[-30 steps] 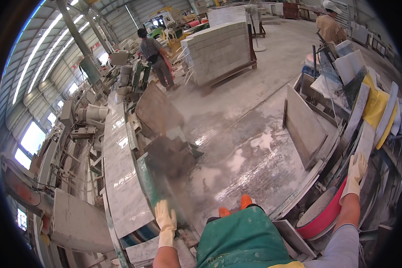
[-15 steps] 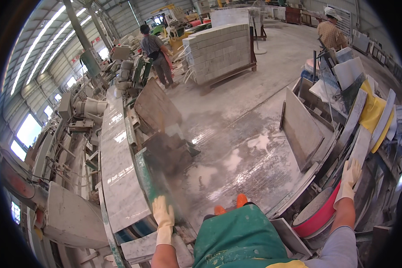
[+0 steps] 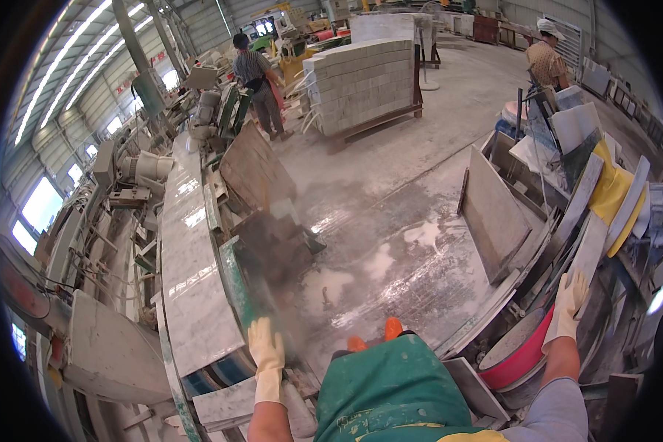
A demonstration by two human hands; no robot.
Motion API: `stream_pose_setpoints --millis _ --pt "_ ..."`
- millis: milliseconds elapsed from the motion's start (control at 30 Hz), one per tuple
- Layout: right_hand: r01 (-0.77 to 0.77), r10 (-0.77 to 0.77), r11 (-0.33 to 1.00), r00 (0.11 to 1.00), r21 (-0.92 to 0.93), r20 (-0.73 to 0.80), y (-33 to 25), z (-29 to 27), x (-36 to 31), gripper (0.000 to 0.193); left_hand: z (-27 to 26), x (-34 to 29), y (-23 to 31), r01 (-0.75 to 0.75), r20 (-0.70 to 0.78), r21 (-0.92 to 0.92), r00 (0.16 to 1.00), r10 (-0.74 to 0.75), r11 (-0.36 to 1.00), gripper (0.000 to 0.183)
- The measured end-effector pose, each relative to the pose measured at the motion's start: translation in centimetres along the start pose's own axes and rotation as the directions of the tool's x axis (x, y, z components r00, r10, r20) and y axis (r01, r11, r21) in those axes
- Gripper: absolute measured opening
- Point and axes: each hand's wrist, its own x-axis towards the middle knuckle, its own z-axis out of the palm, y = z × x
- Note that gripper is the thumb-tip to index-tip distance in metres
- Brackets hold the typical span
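My left hand, in a cream rubber glove, is stretched out with its fingers apart beside the near end of a long line of pale marble slabs. It lies next to the green edge rail and holds nothing that I can see. Off to the right, my right hand, gloved the same way, has its fingers extended at the lower end of a long grey stone strip; whether it presses on the strip cannot be made out. Just below that hand stands a round tub-like thing with a red side.
A brown board leans in front of stacked offcuts at right, near a yellow cloth. Wet, whitish puddles mark the floor. Farther off are a pallet of pale blocks, one person at left and another at right.
The view has shifted slightly, and both hands appear a little lower or further left in it. Their outstretched pose is much the same. The far-left person has turned slightly.
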Motion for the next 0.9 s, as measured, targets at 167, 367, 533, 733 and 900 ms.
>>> stream_pose_setpoints --millis 167,367,533,733,900 --pt "0.011 -0.012 1.000 1.000 0.017 0.007 -0.1 -0.6 -0.8 0.054 0.2 0.0 -0.1 -0.001 -0.010 -0.003 1.000 0.001 1.000 0.048" --pt "-0.001 0.001 1.000 0.999 -0.002 0.049 -0.5 -1.4 -1.5 0.056 0.6 -0.1 -0.5 -0.027 -0.040 -0.005 0.999 0.027 1.000 0.047" --pt "-0.052 0.051 0.999 0.992 -0.001 0.113 -1.5 -3.1 -2.4 0.059 0.8 -0.2 -0.8 -0.050 -0.068 -0.014 0.996 0.049 0.999 0.050" --pt "-0.114 0.113 0.993 0.981 0.000 0.161 -3.0 -5.6 -3.7 0.059 0.5 -0.1 -0.4 -0.043 -0.069 -0.020 0.997 0.042 0.999 0.049" --pt "-0.107 0.108 0.994 0.984 -0.018 0.142 -3.8 -6.7 -4.7 0.059 0.2 -0.1 0.0 -0.044 -0.074 -0.035 0.996 0.042 0.998 0.048"
